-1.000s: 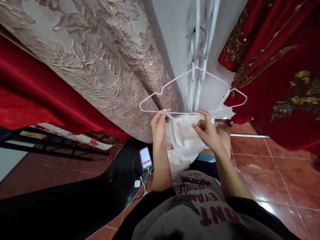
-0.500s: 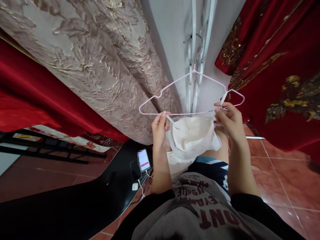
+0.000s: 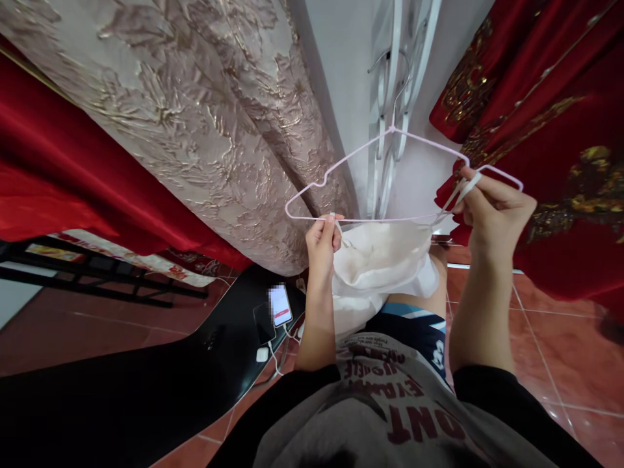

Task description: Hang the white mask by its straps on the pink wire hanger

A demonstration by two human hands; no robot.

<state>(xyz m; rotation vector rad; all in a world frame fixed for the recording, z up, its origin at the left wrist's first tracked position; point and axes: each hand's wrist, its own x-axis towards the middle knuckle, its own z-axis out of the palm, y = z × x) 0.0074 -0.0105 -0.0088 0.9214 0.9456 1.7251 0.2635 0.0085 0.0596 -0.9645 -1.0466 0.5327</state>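
A pale pink clothes hanger [image 3: 392, 130] with a metal hook hangs in front of me. Below its bottom bar a white garment [image 3: 385, 260] with thin straps drapes over my lap. Thumb and fingers of my left hand [image 3: 322, 240] pinch one strap against the left part of the bottom bar. My right hand [image 3: 494, 211] is closed on the other white strap [image 3: 470, 186], drawn up at the hanger's right shoulder notch. That strap stretches from the garment to my fingers, which partly cover the notch.
A beige textured gown [image 3: 195, 130] hangs at left, red embroidered garments [image 3: 560, 162] at right. White rails [image 3: 390, 78] run behind the hanger. Two phones, one a lit phone [image 3: 280, 305], lie on a black bench [image 3: 195, 377] with cables and a white charger [image 3: 262, 355].
My right hand has moved right and up, pulling its strap to the hanger's right notch. The hanger has shifted right in view. My left hand keeps its pinch.
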